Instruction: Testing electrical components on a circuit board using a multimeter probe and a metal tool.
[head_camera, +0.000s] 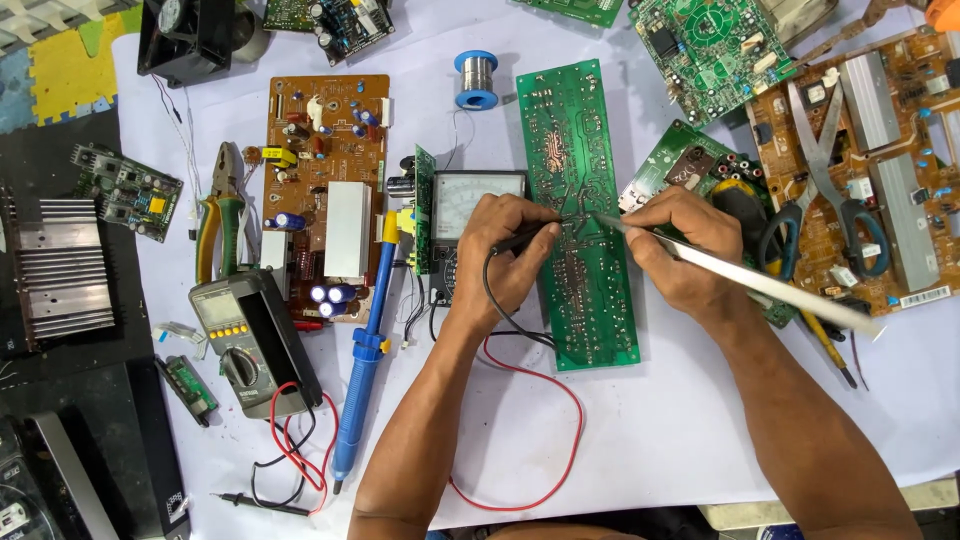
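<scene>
Head view only: my left hand has its fingers closed around a thin black probe with a black lead, tip resting on the solder side of the long green rectangular circuit board lying flat on the white-covered bench, mid-frame. My right hand has its fingers pinched shut on a long pale grey rod-like probe, its point down on the same board, just beside the black tip. The two tips sit very near each other on dense traces; I judge a small slip could bridge neighbouring pads or give a false reading. The analog meter with a pale dial face is partly hidden behind my left hand, so reading it means looking away, and that is when a tip would wander. The loose red wire and black lead loop under my left forearm; a tug there could drag the probe off its point. The board is not clamped, so pressing could slide it. Blue-handled desoldering pump and grey-handled scissors lie apart, no risk seen.
</scene>
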